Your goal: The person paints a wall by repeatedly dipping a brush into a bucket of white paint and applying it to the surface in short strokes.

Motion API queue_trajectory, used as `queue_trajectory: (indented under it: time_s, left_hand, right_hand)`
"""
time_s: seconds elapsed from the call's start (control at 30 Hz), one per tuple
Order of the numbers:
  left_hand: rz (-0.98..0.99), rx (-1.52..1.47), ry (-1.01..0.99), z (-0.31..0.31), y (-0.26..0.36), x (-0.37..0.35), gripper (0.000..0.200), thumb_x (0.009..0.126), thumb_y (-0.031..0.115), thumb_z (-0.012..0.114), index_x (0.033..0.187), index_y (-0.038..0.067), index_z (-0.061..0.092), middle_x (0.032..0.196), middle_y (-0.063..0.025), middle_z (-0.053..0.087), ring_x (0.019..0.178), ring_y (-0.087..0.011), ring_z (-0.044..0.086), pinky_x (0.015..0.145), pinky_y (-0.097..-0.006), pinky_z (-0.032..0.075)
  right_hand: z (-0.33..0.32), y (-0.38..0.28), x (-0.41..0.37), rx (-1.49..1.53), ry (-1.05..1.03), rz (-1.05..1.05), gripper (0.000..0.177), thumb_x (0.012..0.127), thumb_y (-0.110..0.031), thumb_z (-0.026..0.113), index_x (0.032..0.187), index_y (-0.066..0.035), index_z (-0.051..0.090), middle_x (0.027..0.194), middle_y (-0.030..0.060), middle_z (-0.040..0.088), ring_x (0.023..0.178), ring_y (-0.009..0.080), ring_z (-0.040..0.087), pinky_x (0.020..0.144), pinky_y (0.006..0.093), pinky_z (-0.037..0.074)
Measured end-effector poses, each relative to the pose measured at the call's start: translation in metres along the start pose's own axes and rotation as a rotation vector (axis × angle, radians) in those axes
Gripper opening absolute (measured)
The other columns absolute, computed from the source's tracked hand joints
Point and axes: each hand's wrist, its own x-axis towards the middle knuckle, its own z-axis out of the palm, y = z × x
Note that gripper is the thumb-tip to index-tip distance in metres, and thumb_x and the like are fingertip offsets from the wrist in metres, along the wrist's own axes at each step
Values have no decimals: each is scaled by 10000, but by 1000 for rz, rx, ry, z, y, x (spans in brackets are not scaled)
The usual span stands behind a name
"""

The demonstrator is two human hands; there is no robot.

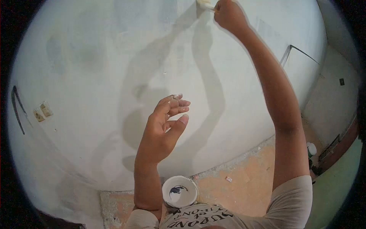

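Observation:
High on the pale wall [171, 84], my right hand [231, 17] is closed around the handle of a paintbrush [206, 5]. Part of the brush is cut off by the top edge, and its bristle end is close to or on the wall. My left hand [164, 122] is raised in front of the wall with its fingers loosely bent and apart, holding nothing. White smears mark its fingertips. Below it, close to my body, stands a white paint bucket [165, 191] with some dark and white paint inside.
Wall sockets [42, 111] are at the left, near a dark cable [18, 110]. Another dark cable [301, 50] sticks out at the right. The orange-brown floor [244, 183] has bits of debris. A white container [312, 149] stands by the right corner.

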Motion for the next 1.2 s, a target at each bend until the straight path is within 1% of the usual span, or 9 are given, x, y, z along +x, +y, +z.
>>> queue_trajectory:
  time_s: [0.23,0.47,0.77,0.8,0.87,0.97,1.03,1.1,1.2]
  left_hand:
    - [-9,-44,-9,-2,-4,0,408,918,79,604,1294,-39,497,1314,-167,527,1172,-244,579,899,-362,527]
    - [-45,-60,-33,-2,-7,1,408,923,84,606,1300,-30,498,1259,-148,572,1170,-238,579,898,-343,520]
    - [-32,36,-24,5,-7,6,392,913,116,596,1282,-2,533,1300,-147,565,1200,-248,559,937,-372,477]
    - [13,79,22,7,-10,10,385,907,120,602,1272,13,544,1328,-150,542,1224,-259,544,958,-385,471]
    - [54,120,65,9,-11,14,377,901,124,608,1262,28,555,1356,-153,520,1248,-270,530,978,-398,466]
    - [201,496,169,11,-8,16,365,856,136,645,1209,78,575,1397,-199,444,1359,-354,400,989,-501,461]
    - [208,494,183,11,-10,16,360,859,133,641,1209,79,574,1398,-195,443,1357,-351,403,990,-499,460]
    - [198,493,206,12,-14,17,350,864,123,635,1207,89,575,1395,-185,441,1352,-343,409,985,-493,460]
    - [162,495,197,13,-15,18,351,877,93,633,1225,84,585,1426,-147,440,1333,-301,447,1032,-476,437]
  right_hand:
    - [40,-64,-164,43,-360,-43,123,847,27,483,855,44,605,850,257,655,818,409,660,723,493,531]
    - [34,-16,-105,90,-610,-88,78,668,-48,721,736,-10,709,833,176,659,777,346,655,701,396,529]
    - [0,-24,18,-157,-374,-66,240,709,-162,750,875,5,702,841,175,706,781,363,690,688,469,549]
    - [-22,-32,20,-83,-344,27,113,755,-77,674,791,22,716,845,252,693,780,385,687,672,432,549]
    - [-25,-25,18,27,-41,31,113,756,-78,673,768,27,714,815,249,690,735,388,681,650,449,545]
    - [-27,-23,3,82,31,164,160,739,-193,753,785,-42,732,823,178,706,778,350,681,701,458,537]
    - [4,-27,-40,29,191,-80,106,811,-70,608,831,4,681,825,212,681,760,396,657,693,470,524]
    - [31,-45,-92,-10,11,-61,81,836,-25,546,845,8,619,804,210,647,804,397,645,727,495,509]
    - [71,-58,-162,-44,-74,-98,117,890,-27,526,969,60,534,774,247,608,656,381,651,545,457,544]
